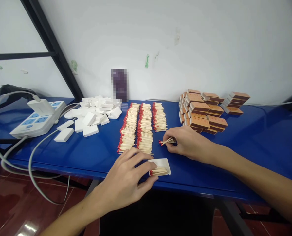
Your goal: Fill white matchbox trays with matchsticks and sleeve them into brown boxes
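My left hand [130, 173] grips a white matchbox tray [163, 162] at its left end, near the table's front edge. Inside the tray lie several matches [160, 170] with red heads pointing left. Just up and right of it, my right hand [182, 142] pinches a small bunch of matches [169, 141], their red heads sticking out to the left. Beyond my hands, red-headed matches lie in three long rows: a left row [129, 127], a middle row [145, 127] and a shorter right row [159, 116].
Stacked orange-brown matchbox sleeves [197, 108] stand at the back right. White matchbox trays [90, 118] are heaped at the left. A power strip [39, 121] with a charger [41, 106] and looping white cables [31, 164] sits at the far left. A blurred dark panel [120, 85] leans against the wall.
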Available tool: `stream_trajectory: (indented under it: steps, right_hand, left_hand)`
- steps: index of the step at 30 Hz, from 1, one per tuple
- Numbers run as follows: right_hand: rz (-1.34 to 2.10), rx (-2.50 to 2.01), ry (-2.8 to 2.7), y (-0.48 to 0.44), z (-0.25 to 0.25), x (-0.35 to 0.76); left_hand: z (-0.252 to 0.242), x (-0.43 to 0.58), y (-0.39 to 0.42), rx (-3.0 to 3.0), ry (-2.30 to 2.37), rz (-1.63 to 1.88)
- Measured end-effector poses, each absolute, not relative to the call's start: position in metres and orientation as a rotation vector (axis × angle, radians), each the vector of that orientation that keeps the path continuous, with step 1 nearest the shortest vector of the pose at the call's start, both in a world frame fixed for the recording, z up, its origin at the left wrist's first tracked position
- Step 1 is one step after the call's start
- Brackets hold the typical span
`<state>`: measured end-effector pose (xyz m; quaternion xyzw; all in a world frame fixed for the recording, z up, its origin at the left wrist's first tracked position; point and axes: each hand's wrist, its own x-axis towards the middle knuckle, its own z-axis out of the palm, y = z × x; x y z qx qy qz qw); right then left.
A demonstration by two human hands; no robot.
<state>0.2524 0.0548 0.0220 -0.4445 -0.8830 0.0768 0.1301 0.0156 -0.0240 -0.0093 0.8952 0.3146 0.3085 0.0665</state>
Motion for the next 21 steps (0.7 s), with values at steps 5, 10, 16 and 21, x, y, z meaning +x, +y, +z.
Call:
stream_trajectory:
  steps: [5, 10, 16, 21]
  right_hand:
    - [0.400, -1.241, -2.469, 0.050, 0.031, 0.255]
    - [0.798, -1.082, -2.408, 0.026, 0.046, 0.247]
    - [0.598, -0.864, -2.626, 0.011, 0.034, 0.230]
    - [0.526, -0.788, -2.721, 0.011, 0.031, 0.229]
  left_hand:
    - [-0.008, 0.015, -0.025, 2.643, 0.997, 0.927]
    - [-0.011, 0.014, -0.025, 2.535, 1.089, 0.913]
    - [-0.010, 0.013, -0.027, 2.483, 1.089, 0.861]
    - [-0.007, 0.013, -0.026, 2.501, 1.085, 0.837]
